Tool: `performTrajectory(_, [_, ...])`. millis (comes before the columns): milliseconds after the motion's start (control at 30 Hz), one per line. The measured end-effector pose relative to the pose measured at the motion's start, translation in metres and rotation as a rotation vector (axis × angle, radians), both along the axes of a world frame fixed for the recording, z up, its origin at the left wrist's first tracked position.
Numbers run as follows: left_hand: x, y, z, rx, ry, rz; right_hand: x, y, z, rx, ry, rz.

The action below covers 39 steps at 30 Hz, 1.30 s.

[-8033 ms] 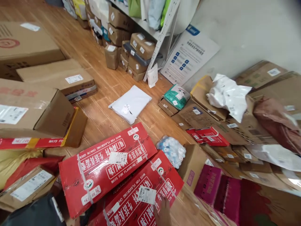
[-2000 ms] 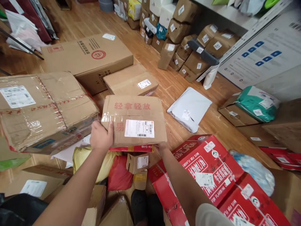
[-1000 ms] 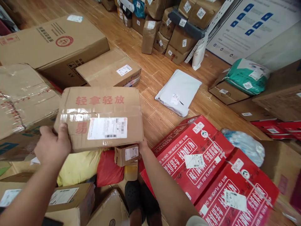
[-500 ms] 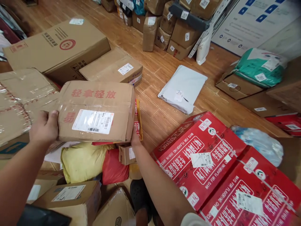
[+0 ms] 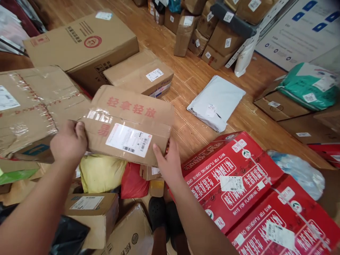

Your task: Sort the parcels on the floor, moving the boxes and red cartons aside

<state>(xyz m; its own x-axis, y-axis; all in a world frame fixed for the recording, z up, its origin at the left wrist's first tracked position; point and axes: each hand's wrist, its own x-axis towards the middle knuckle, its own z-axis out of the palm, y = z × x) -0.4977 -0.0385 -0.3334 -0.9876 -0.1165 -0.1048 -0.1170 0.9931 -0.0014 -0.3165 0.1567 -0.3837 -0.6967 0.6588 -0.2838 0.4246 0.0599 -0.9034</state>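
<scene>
I hold a flat brown cardboard box with red printed characters and a white shipping label between both hands, above a heap of parcels. My left hand grips its near left corner. My right hand presses against its near right edge, thumb on top. The box is tilted, its right end lower.
Two red printed cartons lie at the right. A crumpled taped box sits at the left, a large brown carton behind it. A white mailer bag lies on the wood floor. A yellow bag, a red bag and small boxes lie below.
The box I hold has shifted slightly right and tilted. My right hand has come round from its side edge to the near right corner. The view has tipped a little.
</scene>
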Motion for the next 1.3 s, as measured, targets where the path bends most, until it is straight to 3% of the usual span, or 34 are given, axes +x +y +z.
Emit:
performTrajectory(133, [0.020,0.001,0.003,0.063,0.109,-0.069,0.010,0.001,0.003,0.076,-0.029,-0.017])
performTrajectory(233, [0.014,-0.001,0.002,0.228,0.203,-0.055,0.009,0.000,-0.003,0.112,0.011,-0.022])
performTrajectory(367, [-0.010,-0.004,0.013,0.307,-0.019,0.131,-0.003,-0.003,-0.002,0.175,0.015,-0.049])
performTrajectory(467, [-0.015,-0.011,0.017,0.247,-0.103,0.059,-0.006,-0.006,0.005,0.180,-0.024,-0.090])
performTrajectory(533, [-0.006,-0.018,0.015,0.276,-0.114,-0.007,-0.002,-0.009,0.010,0.207,-0.093,-0.133])
performTrajectory(633, [0.029,-0.031,0.010,0.450,-0.116,-0.015,0.010,-0.011,0.017,0.236,-0.201,-0.192])
performTrajectory(700, [0.065,-0.038,0.009,0.564,-0.132,0.057,0.014,-0.007,0.022,0.225,-0.254,-0.221])
performTrajectory(833, [0.153,-0.049,0.010,0.707,-0.205,0.333,0.001,0.007,0.038,0.161,-0.408,-0.178])
performTrajectory(933, [0.205,-0.058,0.007,0.718,-0.325,0.530,-0.012,0.009,0.051,0.130,-0.544,-0.088])
performTrajectory(1067, [0.230,-0.076,0.000,0.709,-0.402,0.716,0.001,-0.007,0.060,0.180,-0.599,0.020])
performTrajectory(1167, [0.230,-0.094,-0.002,0.675,-0.368,0.848,0.032,-0.026,0.058,0.093,-0.536,0.084])
performTrajectory(1300, [0.245,-0.126,0.001,0.596,-0.381,0.913,0.085,-0.056,0.052,0.049,-0.483,0.066])
